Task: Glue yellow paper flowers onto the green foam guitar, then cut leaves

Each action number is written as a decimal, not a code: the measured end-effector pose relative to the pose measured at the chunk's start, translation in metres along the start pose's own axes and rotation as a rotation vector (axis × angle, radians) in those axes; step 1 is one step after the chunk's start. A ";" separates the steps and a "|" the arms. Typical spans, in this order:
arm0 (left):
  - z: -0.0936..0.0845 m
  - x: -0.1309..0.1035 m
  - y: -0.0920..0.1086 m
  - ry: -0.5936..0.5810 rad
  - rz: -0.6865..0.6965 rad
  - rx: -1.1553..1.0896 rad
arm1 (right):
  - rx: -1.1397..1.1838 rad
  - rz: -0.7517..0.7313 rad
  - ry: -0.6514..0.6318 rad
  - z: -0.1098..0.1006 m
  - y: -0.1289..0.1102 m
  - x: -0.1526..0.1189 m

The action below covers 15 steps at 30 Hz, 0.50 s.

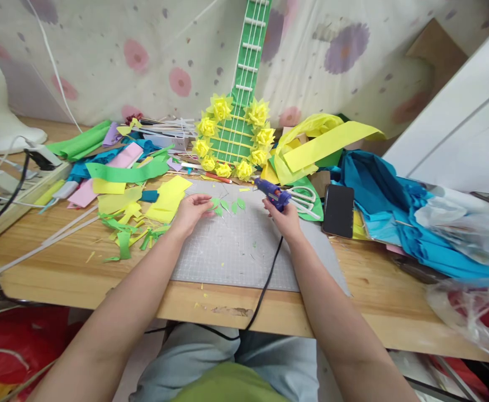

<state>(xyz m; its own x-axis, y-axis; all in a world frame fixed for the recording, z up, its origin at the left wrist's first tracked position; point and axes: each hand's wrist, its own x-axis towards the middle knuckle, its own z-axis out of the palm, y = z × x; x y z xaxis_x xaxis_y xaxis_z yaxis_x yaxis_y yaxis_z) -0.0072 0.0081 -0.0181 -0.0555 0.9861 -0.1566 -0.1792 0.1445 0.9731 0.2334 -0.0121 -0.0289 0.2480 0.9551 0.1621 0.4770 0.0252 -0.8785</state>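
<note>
My left hand (193, 214) rests over the grey cutting mat (231, 257), its fingers stretched out and a little apart. Its fingertips are right beside small green paper leaves (218, 210); whether they touch one is hard to tell. More small green leaves (241, 204) lie to the right. In my right hand (285, 218) is a purple-blue glue gun (271, 192), its nozzle pointing away to the upper left. A black cord (273, 268) runs from it over the table's front edge. Behind stands a green paper guitar (233, 139) with yellow paper flowers (257, 111) around its body.
Scissors (305, 198) lie by the glue gun, next to a black phone (338, 210). Yellow and green paper scraps (164, 201) cover the left side. Blue crepe paper (378, 195) and clear plastic bags (466, 218) are piled right. A power strip (43, 156) stands far left.
</note>
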 end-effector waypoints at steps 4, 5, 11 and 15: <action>-0.002 0.007 -0.010 0.084 0.131 0.189 | 0.048 0.011 -0.175 0.013 -0.013 -0.014; -0.002 0.008 -0.012 0.086 0.142 0.209 | 0.047 -0.005 -0.212 0.016 -0.016 -0.016; 0.001 0.007 -0.011 0.068 0.132 0.222 | -0.074 -0.088 -0.280 0.023 -0.021 -0.022; 0.005 0.005 -0.009 0.074 0.119 0.214 | -0.144 -0.123 -0.280 0.022 -0.026 -0.024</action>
<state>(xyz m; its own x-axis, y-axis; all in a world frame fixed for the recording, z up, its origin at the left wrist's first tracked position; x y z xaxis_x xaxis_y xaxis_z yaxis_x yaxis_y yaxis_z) -0.0010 0.0121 -0.0272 -0.1365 0.9897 -0.0435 0.0447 0.0500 0.9977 0.1965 -0.0290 -0.0199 -0.0504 0.9920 0.1154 0.6085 0.1221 -0.7841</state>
